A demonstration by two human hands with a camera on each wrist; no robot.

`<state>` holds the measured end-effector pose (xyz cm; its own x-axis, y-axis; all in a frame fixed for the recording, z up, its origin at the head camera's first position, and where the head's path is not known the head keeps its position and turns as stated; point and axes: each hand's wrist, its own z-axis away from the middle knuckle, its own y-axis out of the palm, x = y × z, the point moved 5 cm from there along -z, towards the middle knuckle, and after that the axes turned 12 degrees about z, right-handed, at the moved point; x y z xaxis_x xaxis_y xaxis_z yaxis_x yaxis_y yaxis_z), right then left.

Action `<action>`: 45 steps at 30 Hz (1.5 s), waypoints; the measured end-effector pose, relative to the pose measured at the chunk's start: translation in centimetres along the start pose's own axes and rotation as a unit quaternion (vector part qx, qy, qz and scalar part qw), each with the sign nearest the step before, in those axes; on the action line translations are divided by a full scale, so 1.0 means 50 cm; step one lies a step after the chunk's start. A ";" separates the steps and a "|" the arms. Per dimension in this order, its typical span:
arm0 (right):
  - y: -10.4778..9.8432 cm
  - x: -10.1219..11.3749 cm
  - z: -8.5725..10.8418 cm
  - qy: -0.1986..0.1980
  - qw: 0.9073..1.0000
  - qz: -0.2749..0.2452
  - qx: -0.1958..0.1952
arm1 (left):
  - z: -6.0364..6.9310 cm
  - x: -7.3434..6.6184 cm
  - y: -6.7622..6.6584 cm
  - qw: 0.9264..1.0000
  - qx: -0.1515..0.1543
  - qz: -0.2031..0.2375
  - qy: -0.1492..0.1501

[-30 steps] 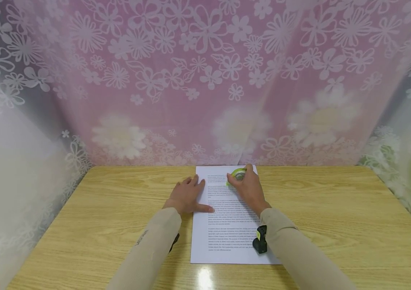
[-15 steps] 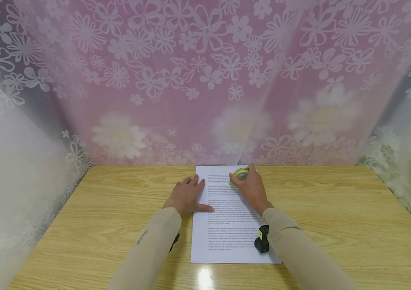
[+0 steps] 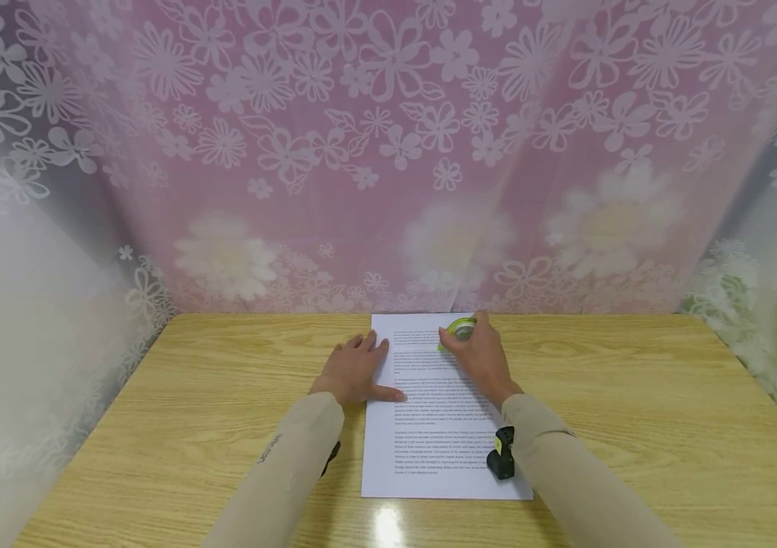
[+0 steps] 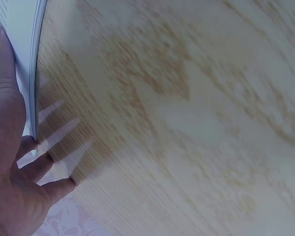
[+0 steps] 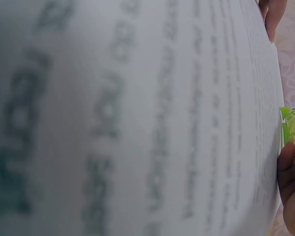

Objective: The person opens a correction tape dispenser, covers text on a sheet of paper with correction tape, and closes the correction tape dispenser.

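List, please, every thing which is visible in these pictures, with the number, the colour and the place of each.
Wood-grain table: 1, yellow-brown, in front of the person
Floral curtain: at least 1, pink, whitish at the sides, behind and beside the table
Stack of printed paper: 1, white with dark text, on the table
Correction tape dispenser: 1, green and partly clear, at the stack's upper right
Wrist cameras: 2, black, one per wrist, the left mostly hidden
Sleeves: 2, beige, on both forearms
Left hand: 1, spread across the stack's left edge
Right hand: 1, holding the dispenser
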<state>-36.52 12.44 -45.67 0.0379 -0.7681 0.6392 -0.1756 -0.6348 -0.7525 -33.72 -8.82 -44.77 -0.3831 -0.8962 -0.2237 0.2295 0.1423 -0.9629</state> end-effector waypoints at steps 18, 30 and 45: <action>-0.005 -0.016 -0.001 0.009 1.000 0.008 0.000 | 0.001 -0.003 0.000 1.000 -0.001 -0.009 -0.007; -0.013 -0.019 -0.002 0.018 1.000 0.008 0.009 | 0.000 0.001 0.000 1.000 -0.001 -0.012 -0.006; -0.023 -0.037 -0.007 0.026 0.999 0.006 0.030 | -0.002 -0.001 0.002 1.000 -0.002 -0.008 -0.001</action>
<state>-36.73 14.64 -45.93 -0.0159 -0.7707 0.6370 -0.1154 -0.6314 -0.7668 -33.76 -8.75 -44.85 -0.3853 -0.8989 -0.2085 0.2207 0.1296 -0.9667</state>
